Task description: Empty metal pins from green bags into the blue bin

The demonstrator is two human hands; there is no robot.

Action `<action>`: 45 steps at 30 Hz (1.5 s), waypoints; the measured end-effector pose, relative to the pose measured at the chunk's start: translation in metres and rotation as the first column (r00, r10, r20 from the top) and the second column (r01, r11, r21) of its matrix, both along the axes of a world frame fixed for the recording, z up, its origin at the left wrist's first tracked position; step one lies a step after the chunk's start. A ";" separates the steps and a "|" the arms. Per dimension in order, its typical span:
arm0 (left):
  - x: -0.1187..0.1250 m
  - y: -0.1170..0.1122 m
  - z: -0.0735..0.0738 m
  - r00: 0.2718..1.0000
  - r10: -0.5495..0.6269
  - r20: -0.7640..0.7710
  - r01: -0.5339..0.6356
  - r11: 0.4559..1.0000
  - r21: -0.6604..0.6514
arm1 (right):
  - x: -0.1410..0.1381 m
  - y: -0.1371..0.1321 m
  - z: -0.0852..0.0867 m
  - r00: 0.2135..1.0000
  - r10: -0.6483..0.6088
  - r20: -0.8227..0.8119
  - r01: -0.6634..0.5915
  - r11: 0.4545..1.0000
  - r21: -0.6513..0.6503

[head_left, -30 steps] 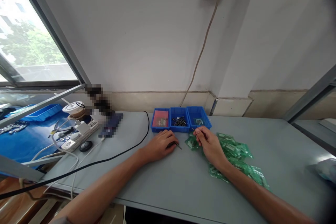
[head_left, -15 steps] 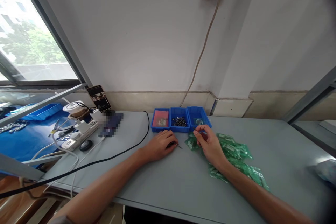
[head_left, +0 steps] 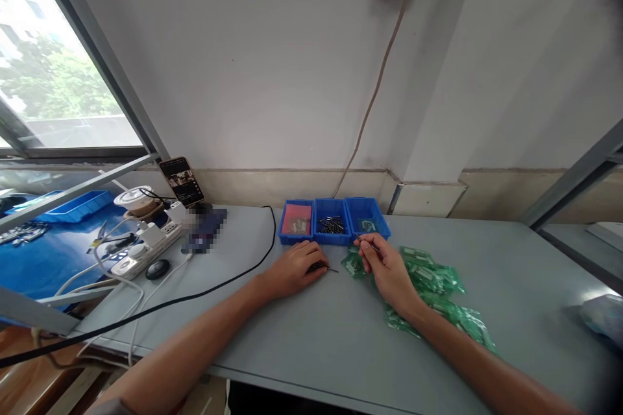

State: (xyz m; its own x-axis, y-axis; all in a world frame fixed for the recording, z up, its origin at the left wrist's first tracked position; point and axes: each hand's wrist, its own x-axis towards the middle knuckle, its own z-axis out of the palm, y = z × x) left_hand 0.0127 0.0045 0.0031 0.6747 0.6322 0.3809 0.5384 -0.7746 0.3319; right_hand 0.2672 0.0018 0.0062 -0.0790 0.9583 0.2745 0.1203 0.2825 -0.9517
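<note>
My left hand (head_left: 300, 264) rests on the grey table with its fingers curled round dark, thin metal pieces (head_left: 318, 266). One slim tip sticks out to the right. My right hand (head_left: 384, 266) pinches a small dark thin piece in front of the right blue bin (head_left: 382, 224); its kind is too small to tell. That bin has a few small clear-packed pieces in it. Dark screw-like pieces (head_left: 332, 225) fill the floor of the middle blue bin. In the left blue bin (head_left: 283, 233) lie a pink sheet and small bagged pieces. Green plastic packets (head_left: 431, 275) lie beneath and beside my right hand.
A black cable (head_left: 195, 298) crosses the left half of the table. Left of it are a black mouse-like object (head_left: 158, 269), a white power strip (head_left: 127, 266), a propped phone (head_left: 182, 181) and a lidded cup (head_left: 139, 200). The wall stands right behind the bins.
My right hand's fingers have turned slightly, and a thin dark piece now shows between their tips. My left hand stays in place. The whole view has shifted a little.
</note>
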 end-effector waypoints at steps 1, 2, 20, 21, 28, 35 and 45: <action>0.000 0.000 -0.001 1.000 0.000 0.000 0.000 1.000 0.001 | -0.001 -0.001 0.000 1.000 0.004 -0.011 -0.004 1.000 -0.002; 0.000 0.000 -0.001 1.000 0.000 -0.001 0.000 1.000 0.003 | -0.001 -0.002 0.000 1.000 0.006 -0.018 -0.006 1.000 -0.006; 0.002 0.000 -0.002 1.000 0.000 -0.021 -0.001 1.000 -0.015 | -0.002 -0.005 0.005 0.997 0.061 0.036 -0.060 0.998 -0.027; 0.002 0.000 -0.003 1.000 0.003 -0.021 -0.003 1.000 -0.015 | -0.003 -0.005 0.005 0.998 0.066 0.020 -0.065 0.997 -0.036; 0.002 0.002 -0.005 1.000 0.006 -0.013 -0.006 1.000 -0.005 | -0.004 -0.004 0.005 0.998 0.037 -0.043 -0.040 0.997 -0.072; 0.003 0.000 -0.001 1.000 0.008 -0.017 -0.009 1.000 -0.008 | -0.003 -0.006 0.007 1.000 0.025 -0.011 -0.025 0.998 -0.058; 0.000 0.003 -0.007 1.000 0.004 0.002 -0.004 1.000 0.001 | -0.003 -0.005 0.006 0.999 0.042 -0.028 -0.045 0.992 -0.114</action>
